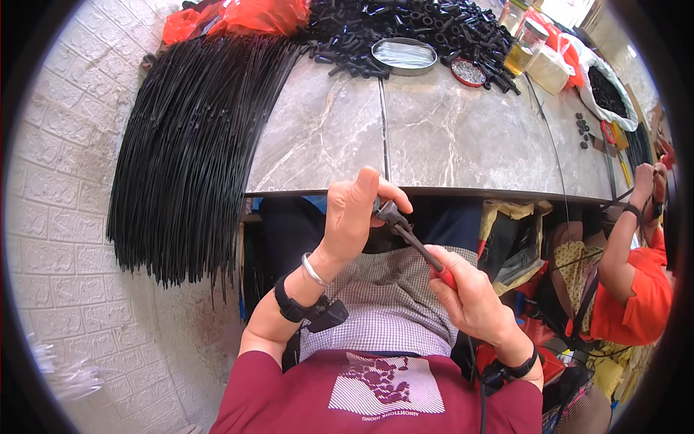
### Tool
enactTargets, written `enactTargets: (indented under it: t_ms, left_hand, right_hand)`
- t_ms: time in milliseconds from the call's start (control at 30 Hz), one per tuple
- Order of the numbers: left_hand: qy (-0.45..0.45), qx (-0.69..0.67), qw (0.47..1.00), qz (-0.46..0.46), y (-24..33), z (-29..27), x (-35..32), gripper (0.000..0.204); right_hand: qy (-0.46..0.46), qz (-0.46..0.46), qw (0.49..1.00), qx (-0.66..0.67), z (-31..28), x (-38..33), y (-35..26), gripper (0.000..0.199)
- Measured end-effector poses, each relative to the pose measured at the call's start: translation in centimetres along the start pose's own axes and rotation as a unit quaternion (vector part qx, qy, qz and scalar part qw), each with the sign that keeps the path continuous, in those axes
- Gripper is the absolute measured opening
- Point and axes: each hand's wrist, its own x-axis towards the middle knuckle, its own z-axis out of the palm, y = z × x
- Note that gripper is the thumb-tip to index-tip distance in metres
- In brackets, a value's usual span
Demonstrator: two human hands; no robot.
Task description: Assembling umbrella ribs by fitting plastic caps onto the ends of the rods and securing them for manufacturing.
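Observation:
Over my lap, just off the table's front edge, my right hand (470, 295) is wrapped round the red grips of a pair of pliers (413, 240). The dark metal head of the pliers points up and left to my left hand (352, 213). Those left fingers are bent round a small dark piece (379, 207) that meets the pliers' head. Most of this piece is hidden by the fingers, so its kind does not show.
A thick bundle of thin black cables (188, 159) hangs over the table's left side. Along the back lie a heap of black tubular parts (426, 25), a round tin of thin pins (405, 56), a red dish of small metal bits (468, 73) and a jar (526, 48). A co-worker (629, 289) sits at right.

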Motion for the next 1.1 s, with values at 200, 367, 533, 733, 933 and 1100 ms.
enactTargets:
  t_ms: [200, 367, 533, 733, 933, 1100]
  left_hand:
    - [0.002, 0.002, 1.000, -0.016, -0.6, 0.2, -0.2, 0.073]
    - [0.002, -0.013, 1.000, -0.023, -0.5, 0.4, -0.1, 0.073]
    - [0.002, -0.067, 0.998, -0.007, -1.9, -0.2, 0.6, 0.080]
    - [-0.035, -0.083, 0.995, 0.030, -2.4, 0.0, 1.5, 0.088]
    - [-0.124, -0.191, 0.972, 0.052, -2.5, -2.4, 1.6, 0.060]
    - [-0.133, -0.218, 0.966, 0.034, -2.2, -2.8, 1.7, 0.053]
  right_hand:
    - [0.043, -0.008, 0.998, -0.044, 0.3, -0.3, 1.1, 0.037]
    - [-0.016, 0.055, 0.998, -0.035, -0.1, -0.5, 1.6, 0.025]
    - [-0.123, 0.218, 0.939, 0.236, -2.7, 0.6, -1.3, 0.023]
    - [-0.124, 0.217, 0.906, 0.341, -4.1, 0.5, -1.7, 0.026]
    - [0.104, 0.038, 0.982, -0.155, -4.8, 5.0, 5.3, 0.046]
    - [0.173, 0.095, 0.925, -0.326, -5.4, 9.2, 10.7, 0.050]
